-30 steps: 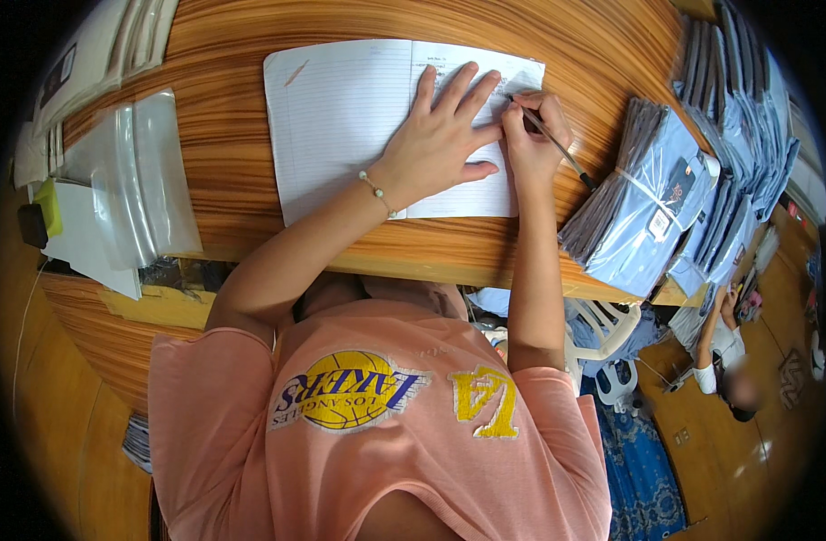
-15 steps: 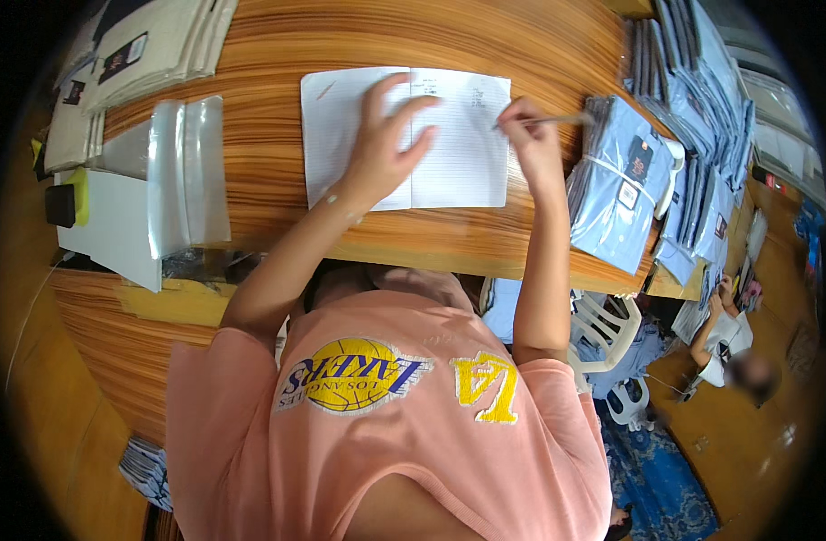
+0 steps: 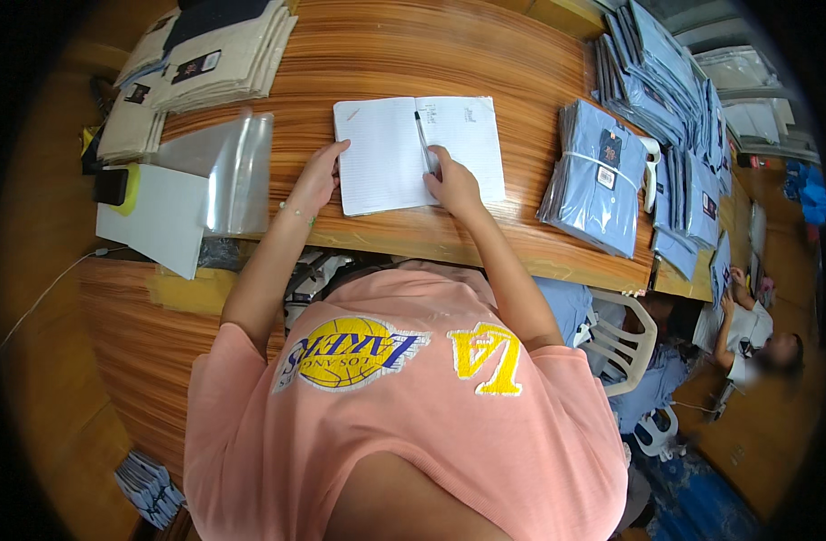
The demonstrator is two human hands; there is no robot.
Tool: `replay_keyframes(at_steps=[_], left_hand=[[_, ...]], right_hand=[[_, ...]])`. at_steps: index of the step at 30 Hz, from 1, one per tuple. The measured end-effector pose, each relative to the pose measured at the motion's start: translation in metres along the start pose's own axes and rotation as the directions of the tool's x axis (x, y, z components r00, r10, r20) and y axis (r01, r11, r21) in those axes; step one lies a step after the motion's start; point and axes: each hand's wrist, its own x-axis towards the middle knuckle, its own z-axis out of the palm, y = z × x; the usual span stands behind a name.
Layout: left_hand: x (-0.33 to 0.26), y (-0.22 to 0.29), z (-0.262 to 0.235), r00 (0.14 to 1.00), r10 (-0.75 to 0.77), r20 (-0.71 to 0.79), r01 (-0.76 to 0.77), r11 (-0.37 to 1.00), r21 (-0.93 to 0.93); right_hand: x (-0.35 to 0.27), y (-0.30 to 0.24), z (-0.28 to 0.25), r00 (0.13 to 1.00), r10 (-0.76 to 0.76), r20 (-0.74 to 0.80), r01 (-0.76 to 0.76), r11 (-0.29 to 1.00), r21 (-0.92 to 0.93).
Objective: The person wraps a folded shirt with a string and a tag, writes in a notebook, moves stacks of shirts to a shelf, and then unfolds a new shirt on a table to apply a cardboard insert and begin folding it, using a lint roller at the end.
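An open lined notebook lies on the wooden table in front of me, with a few handwritten lines near the top of its right page. My left hand grips the notebook's left edge, fingers closed on the rim. A dark-tipped pen rests along the centre fold, its tip toward the far side. Over the lower right page, my right hand has thumb and fingers closed around the pen's near end.
Bagged blue garments tied in a bundle sit to the right, with more stacks behind. Beige folded garments, clear plastic bags and a white board lie left. A white chair and another person are at right.
My left hand has moved from above the left page to the notebook's left edge. My right hand has come left and lowered the pen onto the centre fold. The view has shifted.
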Motion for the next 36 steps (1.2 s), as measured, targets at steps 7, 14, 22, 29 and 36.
replay_keyframes(at_steps=[7, 14, 22, 29, 36], left_hand=[[-0.016, 0.051, 0.086, 0.953, 0.05, 0.299, -0.021, 0.995, -0.099], [0.052, -0.074, 0.25, 0.703, 0.688, 0.182, -0.377, 0.143, 0.915], [0.062, -0.039, 0.171, 0.537, 0.317, 0.782, -0.676, -0.393, 0.624], [0.147, 0.105, 0.051, 0.701, 0.285, 0.654, -0.448, -0.537, 0.714], [0.196, 0.111, 0.135, 0.414, 0.875, 0.249, -0.636, 0.083, 0.767]], right_hand=[[-0.011, 0.046, -0.01, 0.968, -0.249, -0.005, 0.248, 0.96, 0.131], [-0.118, 0.072, -0.14, 0.944, -0.125, 0.305, 0.186, 0.966, -0.18], [-0.198, 0.09, -0.193, 0.972, -0.144, 0.184, 0.073, 0.936, 0.344], [-0.203, 0.119, -0.196, 1.0, -0.024, 0.012, 0.018, 0.948, 0.319], [-0.14, 0.213, -0.23, 0.604, 0.197, -0.772, -0.097, 0.98, 0.174]])
